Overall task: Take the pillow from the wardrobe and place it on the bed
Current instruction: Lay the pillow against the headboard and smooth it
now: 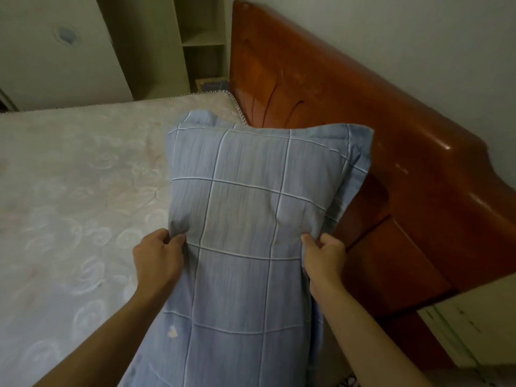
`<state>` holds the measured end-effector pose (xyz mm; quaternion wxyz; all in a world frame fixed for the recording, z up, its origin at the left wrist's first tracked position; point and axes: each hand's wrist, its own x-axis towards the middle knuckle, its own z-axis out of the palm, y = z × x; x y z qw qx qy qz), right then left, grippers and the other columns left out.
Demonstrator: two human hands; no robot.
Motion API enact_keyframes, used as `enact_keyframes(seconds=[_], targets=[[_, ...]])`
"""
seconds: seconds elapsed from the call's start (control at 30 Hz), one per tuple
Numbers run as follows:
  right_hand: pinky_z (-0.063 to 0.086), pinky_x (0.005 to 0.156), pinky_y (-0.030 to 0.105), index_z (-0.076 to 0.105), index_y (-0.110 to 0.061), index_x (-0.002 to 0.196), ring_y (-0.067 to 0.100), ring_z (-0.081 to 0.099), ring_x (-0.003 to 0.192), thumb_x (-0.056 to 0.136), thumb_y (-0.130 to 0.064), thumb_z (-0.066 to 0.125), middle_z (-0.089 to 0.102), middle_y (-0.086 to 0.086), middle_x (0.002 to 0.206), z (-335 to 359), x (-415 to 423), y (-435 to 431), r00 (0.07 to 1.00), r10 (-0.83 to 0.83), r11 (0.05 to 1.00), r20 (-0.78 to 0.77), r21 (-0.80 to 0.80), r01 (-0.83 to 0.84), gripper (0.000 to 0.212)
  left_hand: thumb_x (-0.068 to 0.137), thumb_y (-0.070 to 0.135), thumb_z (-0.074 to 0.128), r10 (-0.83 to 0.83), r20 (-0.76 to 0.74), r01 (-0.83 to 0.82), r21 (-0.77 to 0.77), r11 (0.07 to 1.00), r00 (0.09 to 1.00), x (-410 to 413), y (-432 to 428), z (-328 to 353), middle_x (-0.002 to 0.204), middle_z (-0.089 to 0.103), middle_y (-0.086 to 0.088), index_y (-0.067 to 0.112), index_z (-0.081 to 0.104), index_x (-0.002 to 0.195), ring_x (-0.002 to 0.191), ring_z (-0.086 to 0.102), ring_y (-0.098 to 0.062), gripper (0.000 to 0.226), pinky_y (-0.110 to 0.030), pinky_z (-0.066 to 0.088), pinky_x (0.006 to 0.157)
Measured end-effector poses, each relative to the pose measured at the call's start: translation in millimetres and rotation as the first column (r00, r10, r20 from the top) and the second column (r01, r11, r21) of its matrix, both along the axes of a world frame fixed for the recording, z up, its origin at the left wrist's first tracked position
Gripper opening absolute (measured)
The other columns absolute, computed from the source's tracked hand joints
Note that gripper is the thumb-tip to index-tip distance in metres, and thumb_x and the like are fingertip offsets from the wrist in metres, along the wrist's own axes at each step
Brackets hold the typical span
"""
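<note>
A blue pillow (245,208) with a white grid pattern fills the middle of the head view, held out over the bed's head end beside the headboard. My left hand (156,261) grips its left edge, fingers curled into the cloth. My right hand (324,255) pinches its right edge at the same height. The bed (69,174) has a bare pale mattress with a swirl pattern, spreading to the left below the pillow. Whether the pillow's far end touches the mattress is hidden.
A red-brown wooden headboard (363,129) runs along the right against a pale wall. Beyond the bed stands a light wardrobe (55,51) with open shelves (203,43) beside it. A pale bedside cabinet (474,331) shows at lower right.
</note>
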<state>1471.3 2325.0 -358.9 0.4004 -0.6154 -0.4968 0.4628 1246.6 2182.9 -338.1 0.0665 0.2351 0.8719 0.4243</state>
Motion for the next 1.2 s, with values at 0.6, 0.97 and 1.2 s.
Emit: enact_keyframes(seconds=[0.6,0.97,1.2], targets=[[0.035,0.059,0.031,0.037,-0.019,0.049,0.014,0.035,0.050,0.089,-0.010,0.068,0.036,-0.004,0.050,-151.8,-39.5,68.3,0.989,-0.078,0.997,0.124,0.023,0.075,0.051,0.094,0.025,0.056,-0.058,0.014,0.057,0.026,0.998,0.998,-32.3,74.1,-167.6,0.072,0.063,-0.018,-0.002,0.059,0.072,0.071,0.059,-0.035,0.034,-0.048,0.049,0.073],[0.046,0.100,0.032,0.052,-0.027,0.138,0.012,0.052,0.122,0.093,-0.034,0.065,0.054,-0.005,0.138,-214.2,-50.0,45.6,0.945,0.280,0.960,0.171,-0.075,-0.271,0.047,0.092,0.039,0.058,-0.201,0.115,0.199,0.032,0.979,0.973,-43.8,75.8,-228.9,0.120,0.064,-0.009,0.011,0.055,0.126,0.108,0.060,-0.027,0.044,-0.039,0.047,0.093],[0.016,0.123,0.050,0.012,-0.047,0.154,0.019,0.006,0.153,0.093,-0.061,0.046,0.004,-0.008,0.167,-222.7,-48.6,31.4,0.723,0.492,0.853,0.485,-0.102,-0.512,0.071,0.091,0.067,0.033,-0.473,0.015,0.450,-0.341,0.825,0.881,-48.7,82.2,-242.5,0.163,0.019,-0.008,0.041,0.022,0.151,0.146,0.022,-0.037,0.066,-0.058,0.026,0.116]])
